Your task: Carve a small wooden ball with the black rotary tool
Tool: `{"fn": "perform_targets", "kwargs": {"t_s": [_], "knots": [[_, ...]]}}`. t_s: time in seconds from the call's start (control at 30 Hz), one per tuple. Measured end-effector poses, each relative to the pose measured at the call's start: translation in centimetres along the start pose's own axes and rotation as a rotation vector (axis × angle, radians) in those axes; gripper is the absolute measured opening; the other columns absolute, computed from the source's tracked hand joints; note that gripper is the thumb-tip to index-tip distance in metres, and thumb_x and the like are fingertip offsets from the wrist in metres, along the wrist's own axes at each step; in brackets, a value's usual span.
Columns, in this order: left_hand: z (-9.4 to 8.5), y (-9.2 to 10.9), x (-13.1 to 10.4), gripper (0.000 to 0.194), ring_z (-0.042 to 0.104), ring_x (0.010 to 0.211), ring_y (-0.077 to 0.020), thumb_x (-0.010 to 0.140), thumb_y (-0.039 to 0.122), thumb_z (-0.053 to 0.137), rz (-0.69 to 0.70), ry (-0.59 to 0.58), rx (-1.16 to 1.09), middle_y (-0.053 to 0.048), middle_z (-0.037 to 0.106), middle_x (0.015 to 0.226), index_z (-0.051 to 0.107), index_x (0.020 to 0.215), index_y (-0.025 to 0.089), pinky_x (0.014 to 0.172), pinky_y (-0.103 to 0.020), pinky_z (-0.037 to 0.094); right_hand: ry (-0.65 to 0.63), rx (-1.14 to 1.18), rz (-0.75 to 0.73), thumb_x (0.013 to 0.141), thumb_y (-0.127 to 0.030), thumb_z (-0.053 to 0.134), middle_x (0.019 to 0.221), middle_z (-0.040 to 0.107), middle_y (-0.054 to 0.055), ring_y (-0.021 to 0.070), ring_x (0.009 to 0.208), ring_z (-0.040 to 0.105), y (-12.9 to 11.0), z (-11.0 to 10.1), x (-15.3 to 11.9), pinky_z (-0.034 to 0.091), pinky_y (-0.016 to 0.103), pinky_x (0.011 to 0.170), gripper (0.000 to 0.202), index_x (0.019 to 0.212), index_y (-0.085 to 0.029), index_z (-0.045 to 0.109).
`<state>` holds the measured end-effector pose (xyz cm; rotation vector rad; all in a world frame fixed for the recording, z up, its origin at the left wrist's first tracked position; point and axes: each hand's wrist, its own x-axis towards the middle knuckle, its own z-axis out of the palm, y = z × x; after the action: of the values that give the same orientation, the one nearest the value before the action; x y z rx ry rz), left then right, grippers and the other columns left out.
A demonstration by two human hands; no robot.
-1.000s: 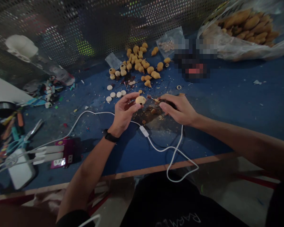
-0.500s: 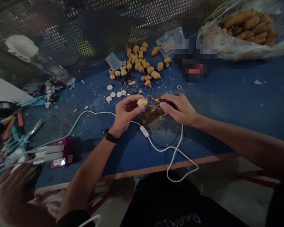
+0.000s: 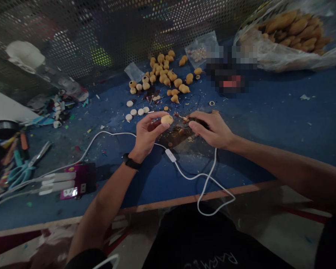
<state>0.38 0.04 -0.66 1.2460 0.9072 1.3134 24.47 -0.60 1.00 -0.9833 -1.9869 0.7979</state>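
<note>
My left hand pinches a small pale gourd between thumb and fingers. To its right, my right hand is closed round a dark handheld tool with a thin metal tip that points left at the gourd. A small gap separates tip and gourd. Under the hands lies a dark stained patch with shavings. A white cable with an inline switch runs below both hands. Several small gourds are heaped behind, and pale round discs lie left of them.
A plastic bag of gourds stands back right, with a small clear bag nearer the middle. At left are light-blue scissors, a purple power unit and a white lamp. The table's front edge is near my body.
The gourd in my left hand has shifted slightly left and turned a little. Another person's hand at the lower left has gone out of view. My right hand has hardly moved.
</note>
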Motion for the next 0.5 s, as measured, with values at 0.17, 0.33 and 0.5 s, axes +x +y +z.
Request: {"fn": "perform_targets", "kwargs": {"t_s": [0.17,0.33,0.5], "knots": [[0.28,0.28,-0.12,0.035,0.08,0.088,-0.0166,0.077,0.041,0.092,-0.054,-0.008,-0.026,-0.001,0.079,0.104,0.077,0.105,0.026,0.074,-0.027,0.066,-0.004,-0.008,-0.003,0.105,-0.044,0.05,0.07,0.064,-0.001,0.0168,0.067,0.062,0.05,-0.03,-0.03,0.041,0.03,0.063,0.031,0.098,-0.021,0.069],[0.19,0.24,-0.13,0.039,0.082,0.085,-0.0188,0.079,0.046,0.091,-0.073,-0.029,-0.015,-0.003,0.079,0.108,0.075,0.109,0.026,0.071,-0.029,0.066,0.0,-0.008,-0.005,0.105,-0.044,0.051,0.071,0.065,0.0,0.0177,0.07,0.062,0.13,0.0,-0.06,0.042,0.031,0.064,0.03,0.099,-0.021,0.069],[0.08,-0.07,-0.15,0.043,0.079,0.083,-0.0157,0.073,0.039,0.096,-0.025,-0.022,0.018,-0.001,0.079,0.106,0.076,0.109,0.026,0.072,-0.028,0.065,-0.015,-0.036,-0.014,0.105,-0.044,0.05,0.07,0.066,0.0,0.0176,0.067,0.062,0.06,0.0,-0.03,0.042,0.031,0.064,0.031,0.1,-0.021,0.07]]}}
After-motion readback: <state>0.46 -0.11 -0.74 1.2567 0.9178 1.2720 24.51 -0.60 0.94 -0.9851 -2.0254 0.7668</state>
